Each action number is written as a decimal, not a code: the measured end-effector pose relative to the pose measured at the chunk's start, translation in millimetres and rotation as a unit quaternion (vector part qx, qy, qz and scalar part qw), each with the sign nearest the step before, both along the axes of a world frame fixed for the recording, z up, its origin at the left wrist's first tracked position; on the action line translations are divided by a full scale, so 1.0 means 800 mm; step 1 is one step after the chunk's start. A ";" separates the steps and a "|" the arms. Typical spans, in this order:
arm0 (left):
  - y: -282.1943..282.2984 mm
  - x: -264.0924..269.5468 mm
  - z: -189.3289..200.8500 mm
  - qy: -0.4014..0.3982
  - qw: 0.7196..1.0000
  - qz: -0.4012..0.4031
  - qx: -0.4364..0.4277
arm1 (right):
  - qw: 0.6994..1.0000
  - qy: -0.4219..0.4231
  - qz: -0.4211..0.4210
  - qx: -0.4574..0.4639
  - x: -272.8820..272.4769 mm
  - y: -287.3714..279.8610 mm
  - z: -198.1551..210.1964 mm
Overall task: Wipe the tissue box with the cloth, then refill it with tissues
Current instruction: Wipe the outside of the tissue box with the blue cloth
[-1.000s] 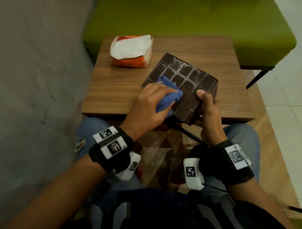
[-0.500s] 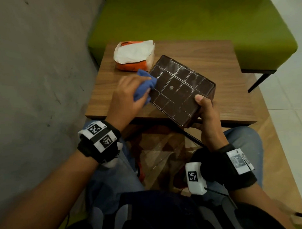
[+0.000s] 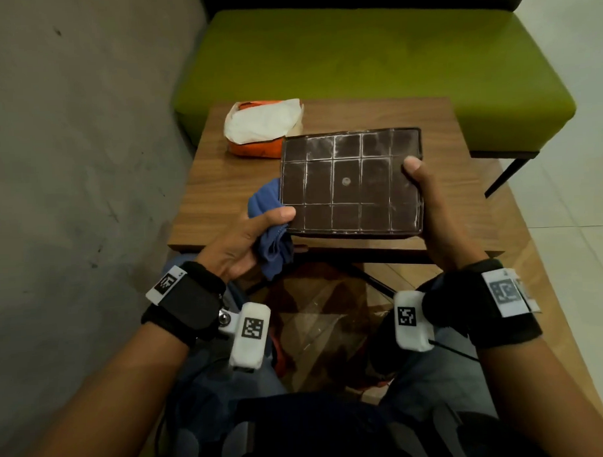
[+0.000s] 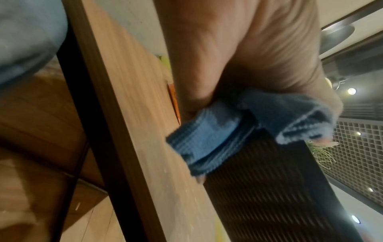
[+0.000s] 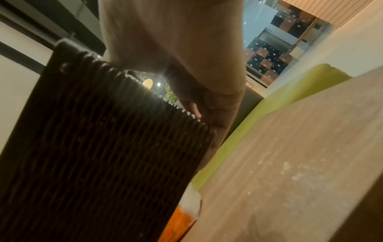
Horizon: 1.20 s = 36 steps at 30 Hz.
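A dark brown tissue box [image 3: 351, 184] with a dusty grid-patterned face is held up over the near half of the wooden table [image 3: 216, 183]. My right hand [image 3: 425, 193] grips its right side, thumb on the gridded face. My left hand [image 3: 256, 236] holds the box's lower left corner, thumb on the face, with the blue cloth [image 3: 269, 226] bunched between palm and box. The left wrist view shows the blue cloth [image 4: 207, 139] pressed against the box's ribbed side [image 4: 269, 188]. An orange pack of white tissues [image 3: 262, 127] lies at the table's far left.
A green bench [image 3: 373, 65] stands behind the table. A grey wall [image 3: 68, 151] runs along the left. My knees and a glass lower shelf [image 3: 316, 313] sit below the table's near edge. White tiled floor [image 3: 572, 201] lies to the right.
The box has turned from a diagonal to square-on. My left hand with the cloth has slid off the face to the box's lower left corner. The right hand has kept its grip.
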<state>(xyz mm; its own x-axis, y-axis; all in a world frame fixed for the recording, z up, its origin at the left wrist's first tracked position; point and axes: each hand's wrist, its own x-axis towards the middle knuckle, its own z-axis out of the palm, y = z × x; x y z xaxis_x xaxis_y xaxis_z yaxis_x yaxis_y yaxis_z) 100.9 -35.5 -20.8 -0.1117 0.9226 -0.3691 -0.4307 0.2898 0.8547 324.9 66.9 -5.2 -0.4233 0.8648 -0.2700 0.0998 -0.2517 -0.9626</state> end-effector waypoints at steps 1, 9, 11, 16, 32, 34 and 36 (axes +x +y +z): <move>0.001 0.004 -0.001 -0.004 1.000 0.024 -0.006 | 1.000 0.003 0.006 0.003 -0.001 0.002 0.005; 0.011 0.046 -0.014 -0.023 0.989 0.145 -0.013 | 0.983 0.145 -0.108 0.010 -0.022 -0.054 -0.017; 0.009 0.053 -0.019 -0.022 0.993 0.118 -0.010 | 0.974 0.164 -0.158 -0.017 -0.036 -0.057 -0.027; 0.004 0.059 -0.022 -0.070 0.992 0.100 -0.028 | 0.959 0.222 -0.150 -0.095 -0.054 -0.063 -0.032; -0.010 0.067 0.042 0.694 0.620 -0.037 0.365 | 0.980 0.044 -0.194 -0.012 -0.039 -0.042 0.008; -0.008 0.059 0.032 0.722 0.591 -0.024 0.360 | 0.980 0.045 -0.195 0.011 -0.038 -0.047 0.016; 0.001 0.044 0.035 0.696 0.642 0.061 0.315 | 0.980 0.052 -0.189 0.033 -0.037 -0.047 0.016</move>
<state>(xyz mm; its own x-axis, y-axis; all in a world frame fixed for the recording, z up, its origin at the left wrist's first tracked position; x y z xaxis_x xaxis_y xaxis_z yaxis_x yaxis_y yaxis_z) 135.8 -34.7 6.8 -0.0133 0.7928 0.6093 0.8914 -0.2666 0.3664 295.4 29.4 7.9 -0.0908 0.9794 -0.1805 -0.0892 -0.1886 -0.9780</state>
